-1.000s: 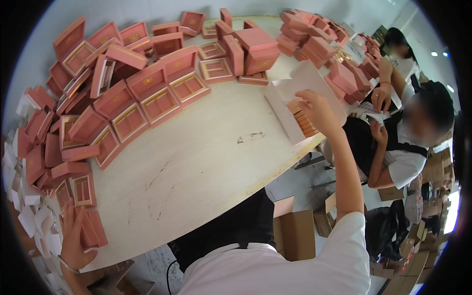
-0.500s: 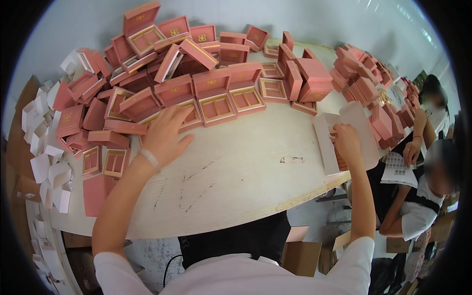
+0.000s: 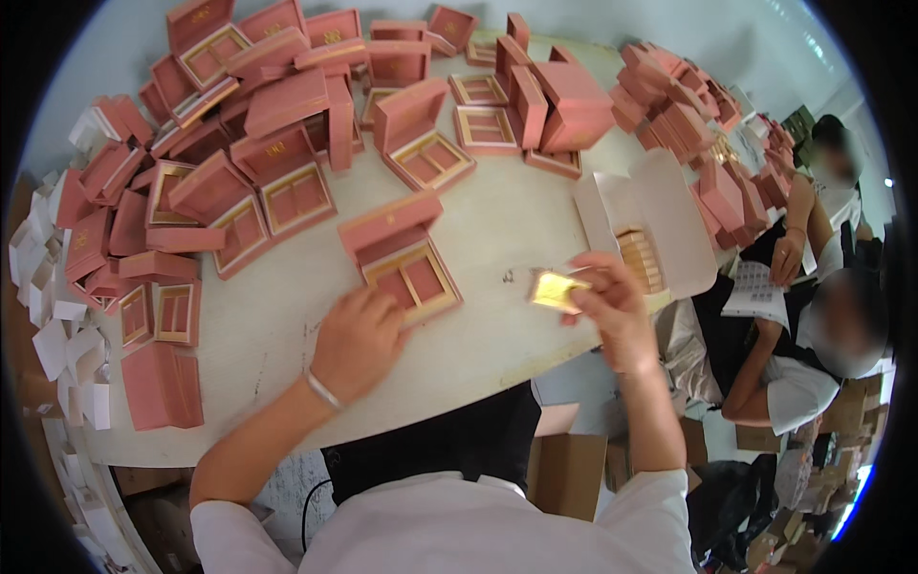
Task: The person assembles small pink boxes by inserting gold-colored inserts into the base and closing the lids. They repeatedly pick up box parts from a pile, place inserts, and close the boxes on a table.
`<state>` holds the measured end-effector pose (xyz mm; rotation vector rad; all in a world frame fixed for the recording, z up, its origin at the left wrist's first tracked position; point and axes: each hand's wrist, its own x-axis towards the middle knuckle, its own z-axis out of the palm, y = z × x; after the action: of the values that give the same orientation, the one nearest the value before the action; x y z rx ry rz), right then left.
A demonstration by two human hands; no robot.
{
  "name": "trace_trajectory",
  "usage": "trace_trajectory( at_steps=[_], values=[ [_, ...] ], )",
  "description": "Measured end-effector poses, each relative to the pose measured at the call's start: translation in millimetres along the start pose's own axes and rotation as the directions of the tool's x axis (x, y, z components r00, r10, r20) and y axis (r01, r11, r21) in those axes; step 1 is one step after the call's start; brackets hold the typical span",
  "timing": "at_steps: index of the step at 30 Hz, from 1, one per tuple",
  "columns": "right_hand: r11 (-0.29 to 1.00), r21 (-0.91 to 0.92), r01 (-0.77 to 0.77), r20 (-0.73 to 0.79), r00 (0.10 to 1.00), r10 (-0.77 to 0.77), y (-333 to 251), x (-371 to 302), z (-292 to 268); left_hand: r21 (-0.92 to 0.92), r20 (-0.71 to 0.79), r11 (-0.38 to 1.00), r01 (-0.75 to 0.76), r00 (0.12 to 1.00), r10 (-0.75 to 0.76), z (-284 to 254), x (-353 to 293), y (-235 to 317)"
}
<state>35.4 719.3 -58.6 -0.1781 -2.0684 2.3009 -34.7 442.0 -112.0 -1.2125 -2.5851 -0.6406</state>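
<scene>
An open pink gift box (image 3: 390,226) with a gold-edged, divided inside stands on the table in front of me, its lid tilted up on the far side. The near left edge of that box is in my left hand (image 3: 360,344), whose fingers are curled at it. Between the thumb and fingers of my right hand (image 3: 617,311) is a small shiny gold rectangular piece (image 3: 553,290), held above the table. Just beyond the right hand lies an open white carton (image 3: 687,225) with a row of tan, gold-edged pieces (image 3: 639,251) in it.
Many pink boxes (image 3: 287,105), some open, are heaped along the table's far and left sides. Another pink pile (image 3: 669,96) is at the far right. White cartons (image 3: 57,354) lie off the left edge. Two people sit at the right, one with a printed sheet (image 3: 754,290).
My left hand has drawn an open pink box out of the row toward me. My right hand has left the white carton and come back left with a gold piece.
</scene>
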Motion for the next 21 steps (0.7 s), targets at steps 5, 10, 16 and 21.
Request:
trace_trajectory(
  at_steps=[5, 10, 16, 21],
  values=[
    [0.918, 0.293, -0.268, 0.317, 0.933, 0.171, 31.9, -3.8, 39.0, -0.031, -0.041, 0.999, -0.018, 0.999, 0.016, -10.8, -23.9, 38.9],
    [0.918, 0.24, -0.317, 0.369, 0.904, 0.216, 33.0, -10.3, 61.6, -0.777, 0.084, 0.559, 0.289, 0.928, -0.364, -32.3, -26.3, 45.4],
    [0.995, 0.013, -0.1, 0.386, 0.918, 0.087, 29.4, -13.1, 80.6, -0.917, 0.32, 0.058, 0.395, 0.814, -0.485, -22.6, -26.9, 40.4],
    [0.832, -0.289, 0.474, 0.462, 0.83, -0.312, 32.4, -14.7, 85.1, -0.921, 0.357, -0.032, 0.388, 0.809, -0.467, -27.2, -24.7, 23.2]
  ],
)
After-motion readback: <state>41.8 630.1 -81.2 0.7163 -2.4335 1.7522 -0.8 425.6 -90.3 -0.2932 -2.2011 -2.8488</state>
